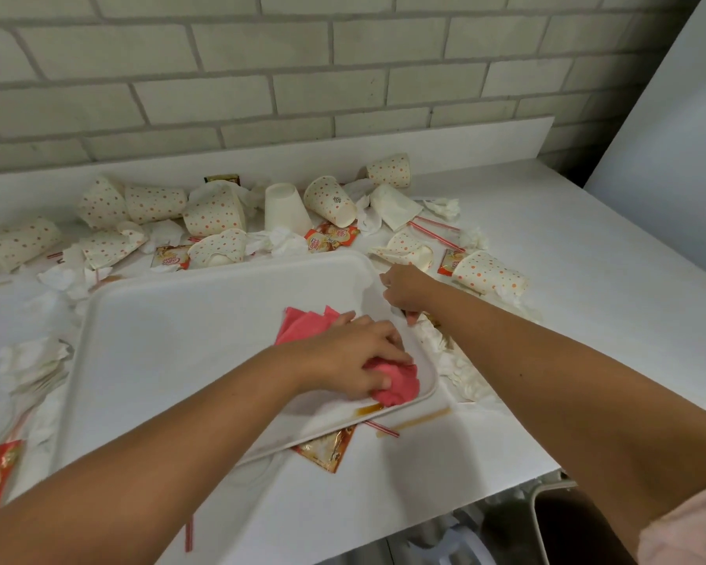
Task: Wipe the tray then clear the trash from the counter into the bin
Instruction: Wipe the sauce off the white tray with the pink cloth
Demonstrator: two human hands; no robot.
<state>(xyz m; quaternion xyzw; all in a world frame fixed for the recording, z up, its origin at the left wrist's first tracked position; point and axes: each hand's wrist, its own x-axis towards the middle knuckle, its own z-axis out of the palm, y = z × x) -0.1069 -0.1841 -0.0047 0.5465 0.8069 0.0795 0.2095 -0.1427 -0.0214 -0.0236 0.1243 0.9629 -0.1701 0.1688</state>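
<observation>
A white tray (180,340) lies on the white counter, slightly askew. My left hand (351,356) presses a pink cloth (396,381) into the tray's near right corner, fingers closed on it. A brown smear (369,409) marks the tray rim just below the cloth. My right hand (404,289) grips the tray's right edge near its far corner. Dotted paper cups (215,214), crumpled tissues (457,360), red sachets (331,238) and striped straws (433,232) litter the counter around the tray.
A grey brick wall rises behind the counter. A dark bin (563,524) stands below the counter's right front edge. A brown spill streak (420,420) and a torn sachet (327,446) lie in front of the tray. A white panel (677,116) stands at right.
</observation>
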